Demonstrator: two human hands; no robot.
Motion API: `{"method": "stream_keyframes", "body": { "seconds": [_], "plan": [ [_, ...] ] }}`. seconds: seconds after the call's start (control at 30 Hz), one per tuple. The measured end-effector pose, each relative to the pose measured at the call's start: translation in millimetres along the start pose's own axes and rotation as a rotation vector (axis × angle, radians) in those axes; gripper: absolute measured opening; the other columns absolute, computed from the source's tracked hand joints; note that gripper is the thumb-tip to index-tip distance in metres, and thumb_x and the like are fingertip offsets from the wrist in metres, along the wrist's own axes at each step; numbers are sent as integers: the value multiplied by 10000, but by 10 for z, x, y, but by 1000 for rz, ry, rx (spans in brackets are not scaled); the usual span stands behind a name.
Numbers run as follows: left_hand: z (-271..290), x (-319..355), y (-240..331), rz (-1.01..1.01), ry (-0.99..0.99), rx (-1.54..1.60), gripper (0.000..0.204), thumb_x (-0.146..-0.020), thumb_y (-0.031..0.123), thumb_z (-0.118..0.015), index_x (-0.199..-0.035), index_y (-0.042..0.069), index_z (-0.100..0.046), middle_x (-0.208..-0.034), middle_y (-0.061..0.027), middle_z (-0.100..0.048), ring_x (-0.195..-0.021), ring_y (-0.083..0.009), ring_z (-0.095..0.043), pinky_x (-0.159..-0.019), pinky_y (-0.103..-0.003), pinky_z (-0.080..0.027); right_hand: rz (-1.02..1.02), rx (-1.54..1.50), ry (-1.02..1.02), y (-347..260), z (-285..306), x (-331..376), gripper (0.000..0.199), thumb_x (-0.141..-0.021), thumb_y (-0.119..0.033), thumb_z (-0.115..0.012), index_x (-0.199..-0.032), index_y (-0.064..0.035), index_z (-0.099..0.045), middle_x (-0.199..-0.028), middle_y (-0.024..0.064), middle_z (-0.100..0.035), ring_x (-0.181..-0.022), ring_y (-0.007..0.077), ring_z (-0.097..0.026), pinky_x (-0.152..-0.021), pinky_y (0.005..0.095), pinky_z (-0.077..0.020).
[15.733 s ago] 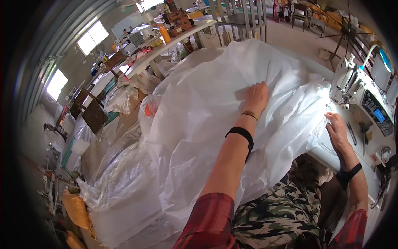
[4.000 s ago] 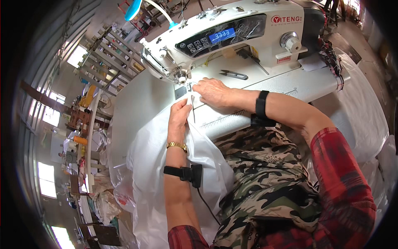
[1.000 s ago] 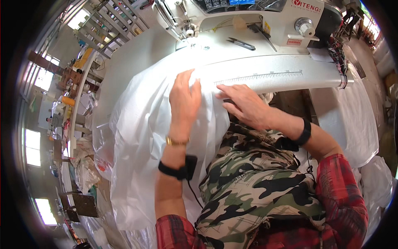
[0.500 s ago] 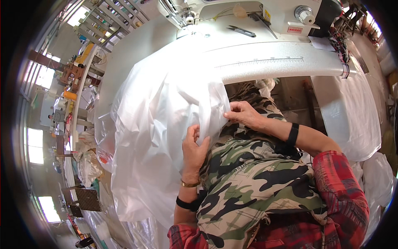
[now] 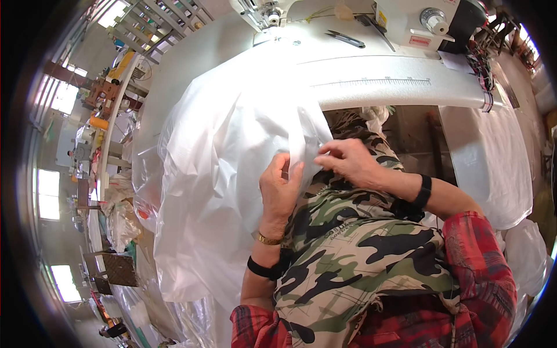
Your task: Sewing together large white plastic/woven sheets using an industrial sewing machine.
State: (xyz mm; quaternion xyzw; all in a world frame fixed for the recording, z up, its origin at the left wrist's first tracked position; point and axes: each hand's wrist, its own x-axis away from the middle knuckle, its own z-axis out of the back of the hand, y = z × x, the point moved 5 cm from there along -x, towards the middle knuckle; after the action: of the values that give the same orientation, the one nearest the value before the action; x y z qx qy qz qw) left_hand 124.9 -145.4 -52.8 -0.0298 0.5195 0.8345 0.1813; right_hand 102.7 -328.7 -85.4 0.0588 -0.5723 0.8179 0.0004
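Both hands meet on one edge of the white sheet [image 5: 226, 174], just in front of the person's chest; the left hand [image 5: 281, 191] has its fingers curled over a fold of that edge, thumb behind it so far as can be seen; the right hand [image 5: 351, 162] pinches the same edge just beside the left, fingertips closed on the thin material; the two hands are close together, nearly touching, both clamped on the sheet. The sheet itself spreads away to the left of the left hand and up past both hands onto the table [image 5: 394, 81], billowing and creased; the held edge hangs between the hands and the table's near rim.

To do this well, I judge the edge should be kept taut between the two grips, with the layers lined up flush before they are moved; thin slippery material like this would likely slide if the pinch loosens, so short regrips, one hand at a time, seem wiser than letting go with both.

Counted: one white sheet in the hands; one sewing machine [image 5: 406, 17] beyond the hands at the far side of the table; one pair of scissors [image 5: 345, 39] lying beside it; one black band on each wrist, two in all; one gold bracelet [image 5: 268, 239] on the left wrist.
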Motion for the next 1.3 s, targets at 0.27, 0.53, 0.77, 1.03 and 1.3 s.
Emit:
{"method": "stream_keyframes", "body": {
  "seconds": [0.27, 0.53, 0.77, 1.03, 1.3],
  "plan": [
    [202, -6, 269, -198, -2, -280, 81, -844, 54, -641, -865, 3, -582, -762, -141, -577, -643, -313, -576, -598, -369, -455, -49, -449, -330, -337, -278, 53, 219, -879, -176, -677, -833, 32, -625, -640, 17, -556, -590, 86, -520, -556, 260, -456],
    [51, -18, -181, 130, -230, -16, 41, -850, -4, -590, -839, 1, -551, -688, -51, -527, -619, -115, -492, -571, -309, -408, 350, 467, -269, -801, -278, 130, 226, -881, -218, -547, -813, -15, -619, -693, 213, -632, -688, 391, -646, -664, 491, -503],
    [102, 36, -153, 165, -93, 415, 118, -979, 85, -537, -991, -9, -608, -764, 72, -492, -688, -41, -419, -610, -218, -367, 336, 328, -334, -804, -330, 128, 236, -870, -216, -576, -756, -16, -628, -652, 191, -631, -655, 378, -651, -657, 476, -515],
    [118, -36, -48, 180, -10, 399, 184, -1003, 180, -575, -933, 10, -587, -743, 65, -484, -661, -19, -376, -574, -198, -315, 343, 444, -374, -842, -439, 121, 236, -858, -219, -573, -766, -14, -647, -659, 200, -633, -653, 384, -648, -653, 479, -515],
    [68, -42, -205, 323, -25, 541, 163, -966, 156, -637, -883, 17, -627, -730, 72, -541, -641, -4, -417, -571, -182, -340, 399, 309, -252, -681, -349, 68, 324, -916, -277, -592, -776, 14, -627, -644, 173, -633, -596, 320, -645, -589, 432, -511]
  ]
}}
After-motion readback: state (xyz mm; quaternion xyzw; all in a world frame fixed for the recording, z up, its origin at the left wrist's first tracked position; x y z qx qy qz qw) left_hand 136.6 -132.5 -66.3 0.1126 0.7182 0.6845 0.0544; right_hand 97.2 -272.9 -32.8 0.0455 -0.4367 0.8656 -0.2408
